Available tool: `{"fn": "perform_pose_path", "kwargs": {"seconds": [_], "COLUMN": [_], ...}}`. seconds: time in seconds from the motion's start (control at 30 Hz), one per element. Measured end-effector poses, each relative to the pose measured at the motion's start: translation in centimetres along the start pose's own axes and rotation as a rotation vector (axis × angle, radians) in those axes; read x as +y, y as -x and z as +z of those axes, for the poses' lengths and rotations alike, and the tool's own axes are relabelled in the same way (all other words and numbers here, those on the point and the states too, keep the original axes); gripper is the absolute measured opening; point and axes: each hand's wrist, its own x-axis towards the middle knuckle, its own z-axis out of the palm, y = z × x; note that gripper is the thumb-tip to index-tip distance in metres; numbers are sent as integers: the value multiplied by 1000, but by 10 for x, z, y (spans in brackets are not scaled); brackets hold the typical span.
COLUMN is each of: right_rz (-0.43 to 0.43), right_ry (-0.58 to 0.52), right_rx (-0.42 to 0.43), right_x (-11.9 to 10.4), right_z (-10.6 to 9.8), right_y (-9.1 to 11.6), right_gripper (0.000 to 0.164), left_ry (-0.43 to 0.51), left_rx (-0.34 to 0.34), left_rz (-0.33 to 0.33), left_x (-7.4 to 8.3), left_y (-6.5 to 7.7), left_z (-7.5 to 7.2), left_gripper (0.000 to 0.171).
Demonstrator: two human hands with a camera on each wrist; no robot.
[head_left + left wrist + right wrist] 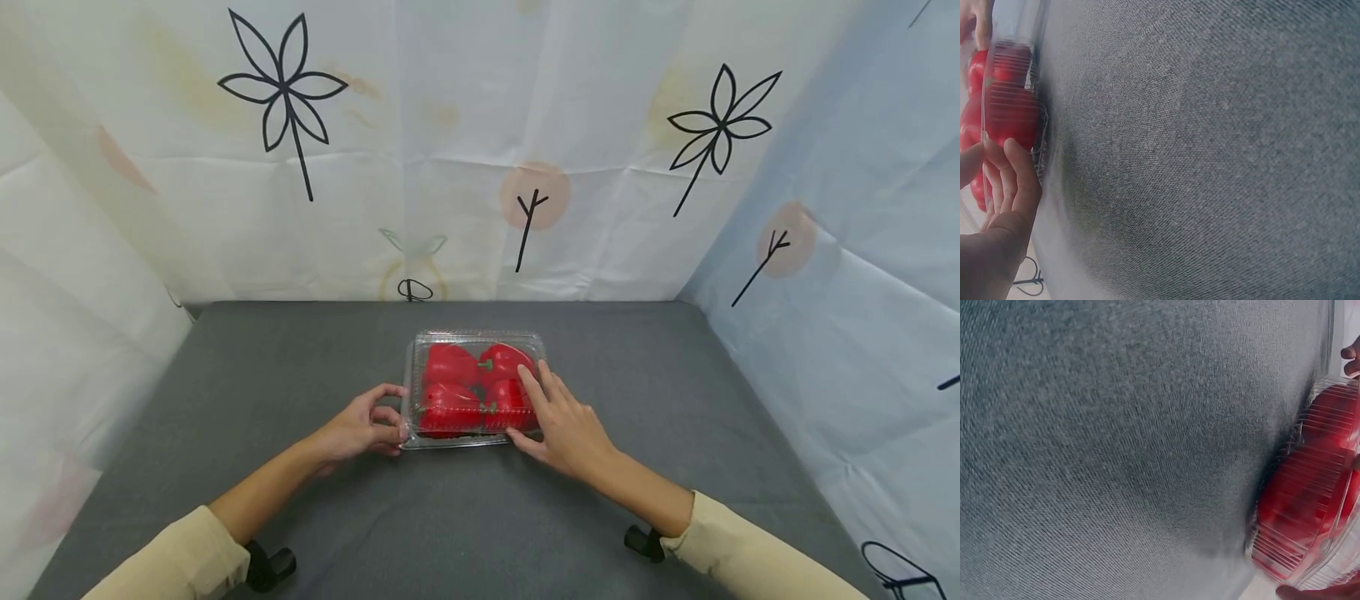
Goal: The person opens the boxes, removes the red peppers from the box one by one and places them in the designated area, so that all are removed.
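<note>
A clear plastic clamshell box (472,442) with a ribbed edge lies on the grey table. Inside it are several red bell peppers (450,406) with green stems. At the box's left side, my left hand (367,423) holds the rim between thumb and fingers; the left wrist view shows those fingers (1015,169) bent under the rim. Over the right front corner, my right hand (562,421) rests with fingers spread across the lid and the thumb along the front edge. In the right wrist view, most of the right hand falls outside the picture.
Grey cloth covers the table (300,358). White curtains (465,108) printed with dark leaf and twig drawings hang behind it and along both sides. Each wrist carries a dark strap (645,543) below a beige sleeve (750,546).
</note>
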Motion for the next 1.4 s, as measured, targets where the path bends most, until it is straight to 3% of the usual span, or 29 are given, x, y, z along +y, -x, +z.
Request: {"fn": "perform_pose_path", "kwargs": {"seconds": [0.3, 0.93, 1.27, 1.4], "right_rz": [-25, -82, -56, -61], "right_ry": [-66, -127, -151, -146], "right_rx": [-7, -18, 12, 23], "right_x": [1, 10, 6, 6], "right_z": [-2, -7, -5, -4], "right_y": [2, 3, 3, 2], "right_gripper": [93, 80, 78, 77], "left_ry": [5, -21, -15, -20], "left_rx": [2, 25, 171, 182], "left_rz": [-6, -25, -74, -70], "left_x": [-1, 0, 1, 1], "left_y": [0, -1, -7, -8], "left_z": [0, -1, 6, 6], "left_gripper": [67, 66, 51, 53]}}
